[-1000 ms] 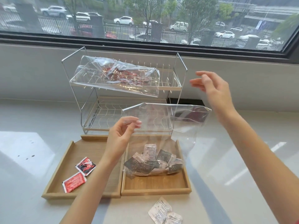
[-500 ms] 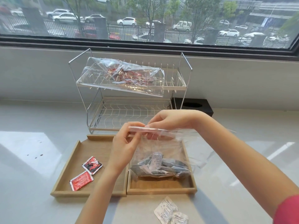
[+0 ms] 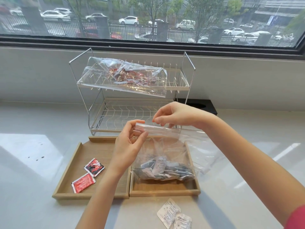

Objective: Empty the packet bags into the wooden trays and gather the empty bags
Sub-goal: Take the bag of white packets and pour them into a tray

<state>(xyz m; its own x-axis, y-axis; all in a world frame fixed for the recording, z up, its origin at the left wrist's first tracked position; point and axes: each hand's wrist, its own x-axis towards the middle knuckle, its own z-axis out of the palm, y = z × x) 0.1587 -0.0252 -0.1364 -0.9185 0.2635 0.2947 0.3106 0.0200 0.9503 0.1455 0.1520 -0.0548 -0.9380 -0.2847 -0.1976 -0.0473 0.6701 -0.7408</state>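
Two trays (image 3: 92, 195) side by side before the rack (image 3: 132, 113), bag (image 3: 165, 156) over the right one.

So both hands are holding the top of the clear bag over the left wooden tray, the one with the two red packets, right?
Not quite. In the head view both hands, left and right, hold the clear bag over the right wooden tray; the two red packets lie in the left tray.
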